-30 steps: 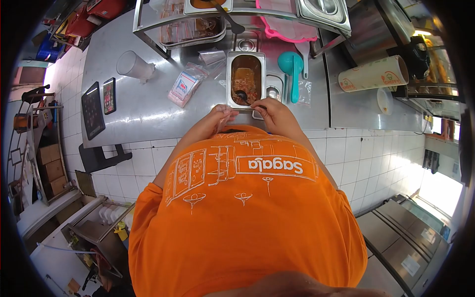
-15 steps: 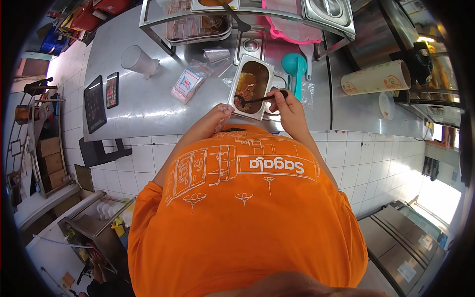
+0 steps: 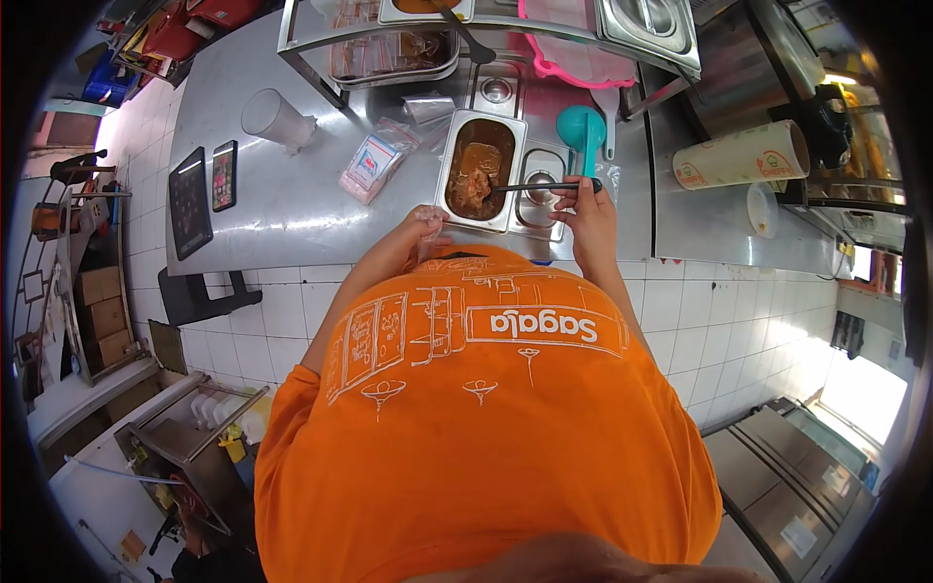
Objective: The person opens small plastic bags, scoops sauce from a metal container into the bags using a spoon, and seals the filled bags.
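Steel counter [image 3: 301, 223] spans the upper frame, bearing one tablet [image 3: 190, 202], one phone [image 3: 224, 175] and one cup [image 3: 277, 119] at upper left. Just above centre, one slim black spoon [image 3: 535, 186], its handle pinched in the right hand's [image 3: 590, 214] closed grip, reaches into one steel pan [image 3: 470, 222] of brown, chunky sauce [image 3: 474, 185]; the left hand's [image 3: 418, 229] grip pinches clear plastic [image 3: 431, 239] beside it.

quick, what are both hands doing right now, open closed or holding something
Left hand: fingers closed, apparently on some clear plastic.
Right hand: closed, holding a black spoon by its handle.
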A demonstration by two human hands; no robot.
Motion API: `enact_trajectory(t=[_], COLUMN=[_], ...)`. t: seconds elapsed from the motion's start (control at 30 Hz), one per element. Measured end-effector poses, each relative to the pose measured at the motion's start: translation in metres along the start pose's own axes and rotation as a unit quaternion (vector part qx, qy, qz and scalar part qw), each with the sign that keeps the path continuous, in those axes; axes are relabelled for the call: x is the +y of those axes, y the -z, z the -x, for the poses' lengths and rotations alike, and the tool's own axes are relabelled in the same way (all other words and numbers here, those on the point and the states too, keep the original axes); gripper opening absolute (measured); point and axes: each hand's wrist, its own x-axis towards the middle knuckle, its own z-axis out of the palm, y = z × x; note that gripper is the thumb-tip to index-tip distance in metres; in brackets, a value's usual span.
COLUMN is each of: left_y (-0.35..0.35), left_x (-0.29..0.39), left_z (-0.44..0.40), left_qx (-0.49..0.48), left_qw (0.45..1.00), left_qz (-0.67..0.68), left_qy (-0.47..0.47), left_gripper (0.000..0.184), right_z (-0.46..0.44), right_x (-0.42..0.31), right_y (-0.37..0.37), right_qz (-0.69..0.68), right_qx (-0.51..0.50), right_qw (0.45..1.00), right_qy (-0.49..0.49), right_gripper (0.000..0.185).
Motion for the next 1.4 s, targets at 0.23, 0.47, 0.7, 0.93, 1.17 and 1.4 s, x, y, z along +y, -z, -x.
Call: enact_trajectory(t=[0.23,0.47,0.7,0.93,1.17,1.4], left_y=[-0.006,0.003,0.008,-0.007,-0.037,-0.042], left_x=[0.011,0.005,0.021,0.044,0.066,0.067], left_z=[0.013,0.008,0.017,0.032,0.016,0.002], left_qx=[-0.001,0.000,0.027,0.090,0.089,0.080], left_qw=[1.000,0.998,0.983,0.901,0.794,0.692], left_qz=[-0.026,-0.068,-0.180,-0.393,-0.540,-0.608], left_qy=[-0.002,-0.001,0.015,-0.158,-0.264,-0.381], left_gripper=[0.049,0.056,0.055,0.055,0.057,0.060], right_z=[-0.001,-0.007,-0.013,-0.012,-0.016,-0.017], right_x=[0.005,0.011,0.011,-0.028,-0.096,-0.115], right_y=[-0.005,-0.009,0.007,0.014,-0.007,-0.022], right_qz=[0.006,-0.009,-0.128,-0.135,-0.107,-0.061], right_qx=[-0.048,-0.049,-0.018,-0.035,-0.063,-0.080], right_qw=[0.998,0.997,0.992,0.988,0.985,0.986], right_qy=[0.049,0.066,-0.007,0.061,0.123,0.133], right_gripper=[0.032,0.032,0.032,0.032,0.034,0.034])
